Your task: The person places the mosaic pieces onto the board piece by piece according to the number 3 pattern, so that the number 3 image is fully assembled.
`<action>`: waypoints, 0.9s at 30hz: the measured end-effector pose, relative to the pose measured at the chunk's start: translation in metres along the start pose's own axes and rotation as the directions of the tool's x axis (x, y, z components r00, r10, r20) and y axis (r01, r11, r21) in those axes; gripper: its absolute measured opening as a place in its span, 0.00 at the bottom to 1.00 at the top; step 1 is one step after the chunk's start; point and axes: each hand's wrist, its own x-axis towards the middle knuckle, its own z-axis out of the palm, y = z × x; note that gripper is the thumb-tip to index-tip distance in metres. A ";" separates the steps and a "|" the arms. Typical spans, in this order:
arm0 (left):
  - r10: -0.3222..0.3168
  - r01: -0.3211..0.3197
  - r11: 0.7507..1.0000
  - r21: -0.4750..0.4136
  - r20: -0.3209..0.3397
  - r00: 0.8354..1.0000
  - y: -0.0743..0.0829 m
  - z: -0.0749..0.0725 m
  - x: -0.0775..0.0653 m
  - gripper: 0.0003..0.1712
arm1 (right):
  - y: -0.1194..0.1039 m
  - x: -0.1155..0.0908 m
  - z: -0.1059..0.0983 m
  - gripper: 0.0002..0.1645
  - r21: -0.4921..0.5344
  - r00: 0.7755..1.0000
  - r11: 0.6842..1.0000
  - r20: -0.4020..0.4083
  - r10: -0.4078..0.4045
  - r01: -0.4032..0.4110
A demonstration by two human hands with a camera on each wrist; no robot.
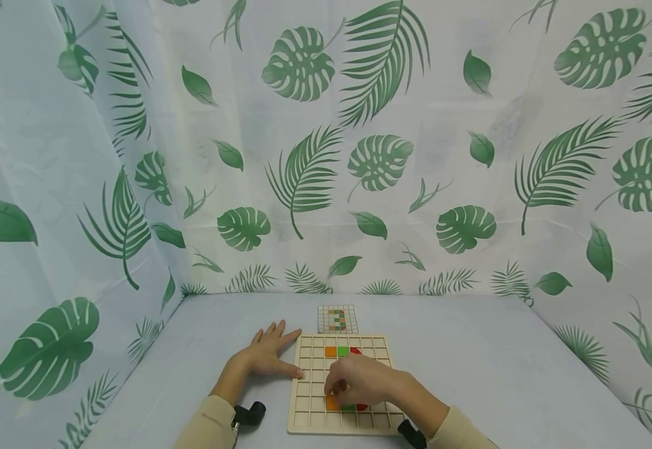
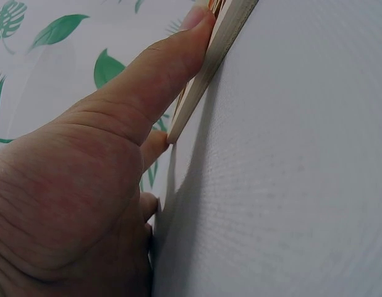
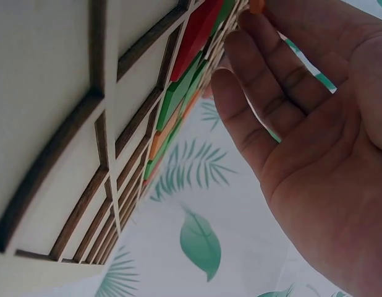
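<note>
A wooden grid board (image 1: 308, 423) lies on the table with coloured tiles in some cells. My left hand (image 1: 267, 357) is spread at its left side, the thumb on the board's edge and a fingertip at the far left corner. Over the middle of the board, my right hand (image 1: 366, 378) pinches a small orange tile (image 3: 257, 6) between its fingertips. Just below those fingers in the head view are an orange tile (image 1: 333, 403), a green tile (image 1: 348, 408) and a red tile (image 1: 362, 407). The hand hides the cells in between.
Behind the board lies a pattern card (image 1: 323, 320) printed with a grid and coloured squares. The far row holds an orange tile (image 1: 331, 352), a green tile (image 1: 343, 351) and a partly covered red one. A leaf-patterned curtain (image 1: 315, 249) bounds the white table (image 1: 460, 349).
</note>
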 end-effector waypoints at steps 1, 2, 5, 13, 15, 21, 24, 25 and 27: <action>0.000 0.000 1.000 0.001 -0.002 1.000 0.000 0.000 0.000 0.63 | 0.000 0.000 0.000 0.11 -0.005 1.000 1.000 0.006 0.003 -0.003; -0.001 0.001 1.000 0.002 -0.001 1.000 0.000 0.000 0.000 0.63 | 0.001 0.000 0.001 0.11 -0.010 1.000 1.000 0.012 0.004 -0.004; -0.002 0.002 1.000 0.002 -0.004 1.000 0.001 0.000 0.000 0.63 | 0.002 0.000 0.001 0.12 -0.022 1.000 1.000 0.021 -0.001 0.002; -0.005 0.005 1.000 0.006 -0.002 1.000 0.001 0.000 0.001 0.63 | 0.000 -0.001 0.001 0.10 -0.021 1.000 1.000 0.025 0.018 -0.017; -0.001 0.001 1.000 0.004 -0.001 1.000 0.002 0.000 0.001 0.63 | 0.000 -0.002 0.000 0.10 -0.015 0.999 1.000 0.024 0.025 -0.025; 0.008 -0.008 1.000 0.002 -0.006 1.000 0.004 -0.001 0.000 0.62 | 0.009 -0.005 -0.005 0.12 0.006 0.998 0.999 -0.043 0.044 -0.043; 0.009 -0.009 1.000 0.000 -0.004 1.000 0.004 -0.001 0.000 0.62 | 0.016 -0.009 -0.011 0.17 0.010 0.988 0.996 -0.127 0.090 -0.090; 0.010 -0.010 1.000 -0.002 -0.002 1.000 0.004 0.000 0.000 0.62 | 0.019 -0.011 -0.013 0.18 0.007 0.981 0.994 -0.158 0.112 -0.113; 0.012 -0.012 1.000 -0.009 0.004 1.000 0.004 0.000 0.001 0.62 | 0.025 -0.014 -0.015 0.21 -0.017 0.963 0.986 -0.220 0.156 -0.163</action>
